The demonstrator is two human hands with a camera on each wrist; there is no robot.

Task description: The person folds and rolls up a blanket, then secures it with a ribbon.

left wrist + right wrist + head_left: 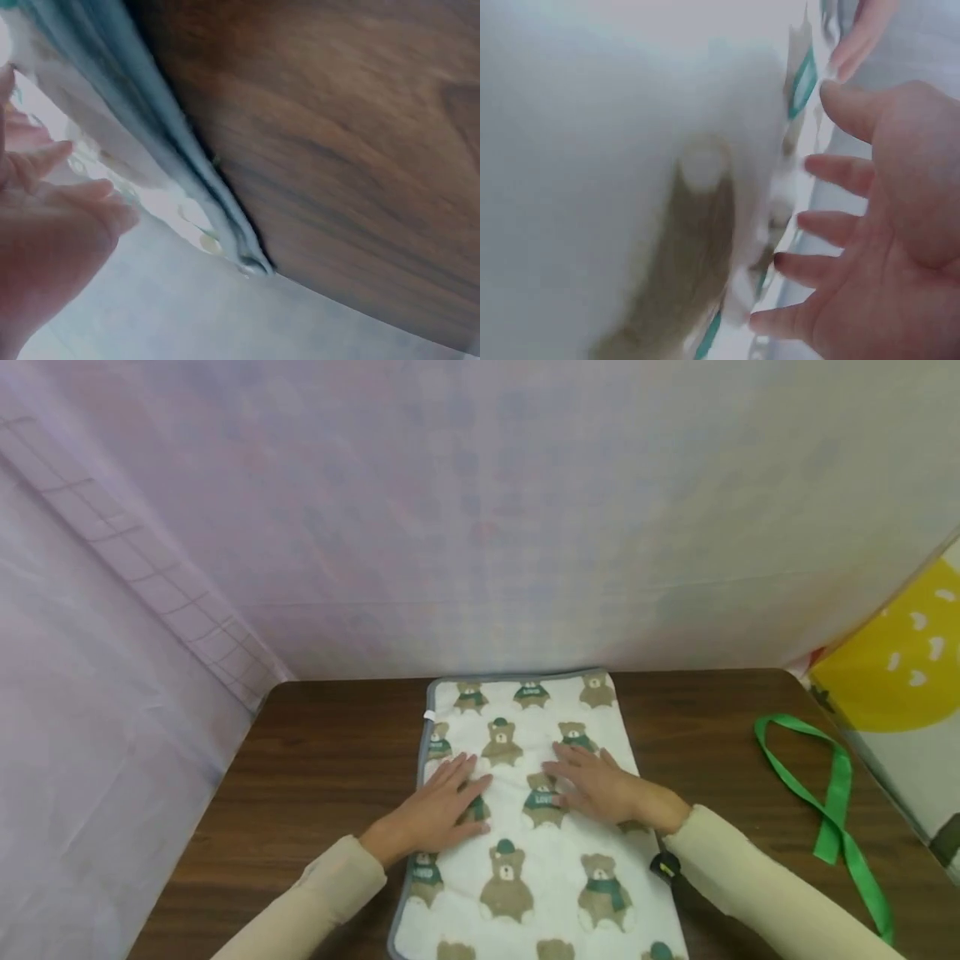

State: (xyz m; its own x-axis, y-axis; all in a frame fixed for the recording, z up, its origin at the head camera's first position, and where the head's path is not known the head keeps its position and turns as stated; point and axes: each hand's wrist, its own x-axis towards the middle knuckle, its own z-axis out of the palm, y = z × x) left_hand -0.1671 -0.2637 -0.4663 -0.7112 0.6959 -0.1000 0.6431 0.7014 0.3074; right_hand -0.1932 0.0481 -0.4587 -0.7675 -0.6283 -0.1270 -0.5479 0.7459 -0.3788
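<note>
A white cloth [517,885] printed with brown bears in green scarves and sweaters lies folded on the wooden table, its grey-bound edges along the left and far sides. My left hand [437,810] rests on its left half with fingers spread. On the right half lies my right hand [600,785], also with spread fingers. In the left wrist view the layered grey-blue edging [161,120] runs beside the left hand [52,232]. The right wrist view shows the fingertips of the right hand [870,225] at the cloth's surface [577,150].
A green ribbon [813,802] lies looped on the right of the dark wooden table [322,777]. Pale hanging fabric [480,527] closes off the back and left. A yellow patterned piece [900,668] is beyond the table's right edge.
</note>
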